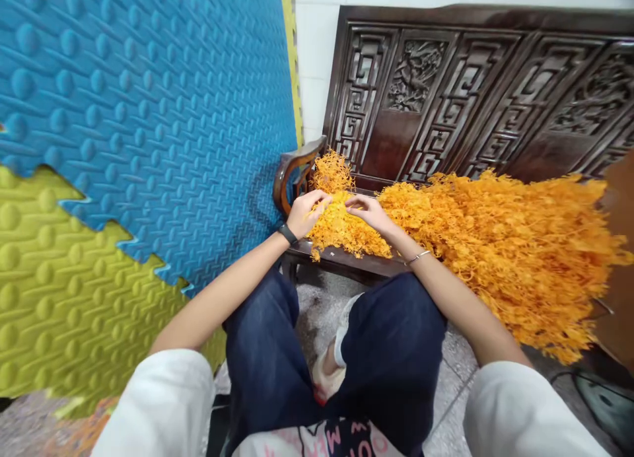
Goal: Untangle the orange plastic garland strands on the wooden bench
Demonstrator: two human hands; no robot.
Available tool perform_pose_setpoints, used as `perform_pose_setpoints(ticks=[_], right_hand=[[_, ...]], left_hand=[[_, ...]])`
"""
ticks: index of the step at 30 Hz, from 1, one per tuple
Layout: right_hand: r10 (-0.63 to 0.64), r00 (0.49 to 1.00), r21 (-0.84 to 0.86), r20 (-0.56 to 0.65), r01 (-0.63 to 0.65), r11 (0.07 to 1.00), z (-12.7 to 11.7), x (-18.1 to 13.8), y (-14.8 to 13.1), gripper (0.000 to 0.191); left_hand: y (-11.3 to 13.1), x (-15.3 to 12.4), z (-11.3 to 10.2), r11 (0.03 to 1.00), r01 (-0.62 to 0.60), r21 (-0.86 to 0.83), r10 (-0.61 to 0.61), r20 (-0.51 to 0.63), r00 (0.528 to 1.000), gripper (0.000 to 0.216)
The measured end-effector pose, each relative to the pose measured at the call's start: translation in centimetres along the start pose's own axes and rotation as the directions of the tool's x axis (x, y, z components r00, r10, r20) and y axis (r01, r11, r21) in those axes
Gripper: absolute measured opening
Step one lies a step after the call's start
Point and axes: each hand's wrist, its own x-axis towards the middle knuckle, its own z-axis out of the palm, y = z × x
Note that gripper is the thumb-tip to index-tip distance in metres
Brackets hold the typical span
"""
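Note:
My left hand [306, 214], with a dark band at its wrist, is closed in a pinch at a yellow-orange artificial foliage sprig [338, 205]. My right hand [370, 212], wearing a thin bracelet, faces it from the other side with bent fingers and thumb drawn close together. What lies between those fingertips is too small to make out. Beneath both hands, a small heap of orange foliage [351, 236] rests on the dark wooden bench seat [341, 262]. A separate frizzy clump [333, 172] sits behind my left hand, by the armrest.
A large orange foliage pile [515, 246] spreads along the bench to the right. The carved backrest [416, 74] rises behind, and a curved armrest [284, 183] bounds the left end. Blue foam matting [163, 113] stands upright at left, joined to yellow-green matting [64, 279]. A brown cardboard surface [617, 318] shows far right.

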Motion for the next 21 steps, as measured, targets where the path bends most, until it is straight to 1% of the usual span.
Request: perform_pose_setpoints(ticks=[2, 3, 5, 7, 8, 10, 12, 14, 16, 18, 19, 21], right_hand=[[0.020, 0.991, 0.094, 0.133, -0.033, 0.995, -0.2, -1.1, -1.6, 0.025], [0.025, 0.979, 0.129, 0.202, -0.052, 0.990, -0.3, -1.5, -2.3, 0.030], [0.030, 0.956, 0.153, 0.293, -0.078, 0.985, -0.2, -2.1, -3.4, 0.044], [0.036, 0.949, 0.131, 0.314, -0.081, 0.988, 0.0, -2.3, -3.9, 0.060], [0.041, 0.949, 0.122, 0.313, -0.083, 0.989, 0.1, -2.2, -4.0, 0.067], [0.042, 0.950, 0.126, 0.310, -0.085, 0.988, 0.5, -2.0, -3.9, 0.076], [0.023, 0.956, 0.145, 0.293, -0.068, 0.987, 1.0, -1.6, -3.6, 0.078], [-0.003, 0.970, 0.150, 0.242, -0.034, 0.988, 1.6, -1.0, -3.1, 0.076], [-0.014, 0.983, 0.129, 0.181, -0.010, 0.992, 2.1, -0.2, -2.5, 0.069], [-0.012, 0.990, 0.088, 0.138, 0.000, 0.996, 2.5, 0.5, -2.0, 0.052], [-0.011, 0.992, 0.070, 0.127, 0.002, 0.998, 2.5, 0.8, -1.9, 0.041], [-0.018, 0.993, 0.041, 0.117, 0.013, 0.999, 2.4, 1.3, -1.7, 0.020]], left_hand=[[0.0, 0.0, 0.0, 0.995, 0.075, -0.071, -0.075, -0.007, 0.997, 0.027], [0.0, 0.0, 0.0, 0.981, 0.136, -0.140, -0.138, -0.008, 0.990, 0.026], [0.0, 0.1, 0.1, 0.912, 0.267, -0.312, -0.281, -0.003, 0.960, 0.025], [0.1, 0.4, 0.2, 0.822, 0.350, -0.450, -0.387, 0.010, 0.922, 0.025], [0.2, 0.6, 0.2, 0.789, 0.370, -0.491, -0.416, 0.017, 0.909, 0.026], [0.4, 0.9, 0.3, 0.757, 0.386, -0.528, -0.439, 0.028, 0.898, 0.029], [0.7, 1.3, 0.2, 0.720, 0.405, -0.564, -0.461, 0.048, 0.886, 0.031], [1.0, 1.5, 0.2, 0.684, 0.426, -0.592, -0.477, 0.079, 0.875, 0.033], [1.3, 1.7, 0.4, 0.645, 0.451, -0.617, -0.491, 0.118, 0.863, 0.035], [1.4, 2.0, 0.7, 0.609, 0.475, -0.635, -0.517, 0.137, 0.845, 0.036], [1.5, 2.1, 0.9, 0.608, 0.484, -0.629, -0.533, 0.128, 0.837, 0.036], [1.2, 2.4, 1.6, 0.647, 0.494, -0.580, -0.560, 0.078, 0.825, 0.034]])
